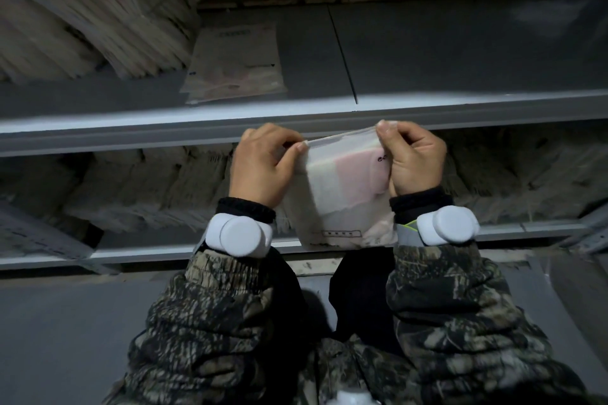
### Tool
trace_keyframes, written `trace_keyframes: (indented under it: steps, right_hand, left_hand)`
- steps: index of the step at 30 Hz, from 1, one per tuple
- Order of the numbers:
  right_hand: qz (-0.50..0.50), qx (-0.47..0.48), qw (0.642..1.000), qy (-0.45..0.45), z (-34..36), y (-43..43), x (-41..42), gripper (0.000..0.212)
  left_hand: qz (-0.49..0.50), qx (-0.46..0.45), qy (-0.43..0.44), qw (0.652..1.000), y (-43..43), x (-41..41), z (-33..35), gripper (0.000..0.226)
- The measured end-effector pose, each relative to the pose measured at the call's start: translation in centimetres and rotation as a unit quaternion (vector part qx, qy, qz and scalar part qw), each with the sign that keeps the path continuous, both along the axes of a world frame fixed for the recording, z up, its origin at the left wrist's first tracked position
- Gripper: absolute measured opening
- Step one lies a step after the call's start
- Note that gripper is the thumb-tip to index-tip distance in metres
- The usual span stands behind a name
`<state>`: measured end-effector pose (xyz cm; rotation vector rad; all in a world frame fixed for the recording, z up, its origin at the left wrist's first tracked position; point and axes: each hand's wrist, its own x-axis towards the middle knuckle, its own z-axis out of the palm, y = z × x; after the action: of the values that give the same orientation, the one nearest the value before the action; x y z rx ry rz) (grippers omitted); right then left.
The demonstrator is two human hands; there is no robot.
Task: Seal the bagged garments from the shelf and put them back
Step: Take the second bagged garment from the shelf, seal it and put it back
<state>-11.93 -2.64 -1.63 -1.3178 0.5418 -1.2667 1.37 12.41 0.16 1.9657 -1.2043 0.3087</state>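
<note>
A clear plastic bag [345, 187] with a pale pink and white folded garment inside hangs upright in front of the grey metal shelf [460, 108]. My left hand [263, 164] pinches the left end of the bag's top strip between thumb and fingers. My right hand [411, 158] pinches the right end of the same strip. The strip runs taut between the two hands. Another bagged garment [235, 62] lies flat on the upper shelf board, just above and left of my hands.
Dense stacks of bagged garments [92, 10] fill the upper shelf's left side, and more stacks [148, 187] fill the lower shelf behind my hands. The upper shelf board to the right is bare grey metal. Both wrists wear white devices over camouflage sleeves.
</note>
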Motion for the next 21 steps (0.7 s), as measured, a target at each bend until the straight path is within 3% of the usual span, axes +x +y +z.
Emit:
trace_keyframes:
  steps: [13,16,18,21]
  right_hand:
    - [-0.026,0.027,0.999,-0.01,-0.5,-1.1,-0.2,0.018]
    - [-0.014,0.043,0.999,-0.025,-0.4,-0.9,0.1,0.024]
    - [0.0,0.055,0.998,-0.026,-0.3,-0.6,0.3,0.022]
    - [0.005,0.029,1.0,0.005,-0.1,0.2,0.7,0.02]
  left_hand:
    - [0.04,-0.001,0.057,0.998,2.2,2.8,-1.2,0.007]
    - [0.039,-0.025,0.123,0.991,2.1,2.6,-1.4,0.011]
    - [0.024,-0.097,0.306,0.947,2.0,1.7,-1.2,0.015]
    - [0.005,-0.192,0.538,0.821,1.4,0.7,-1.0,0.021]
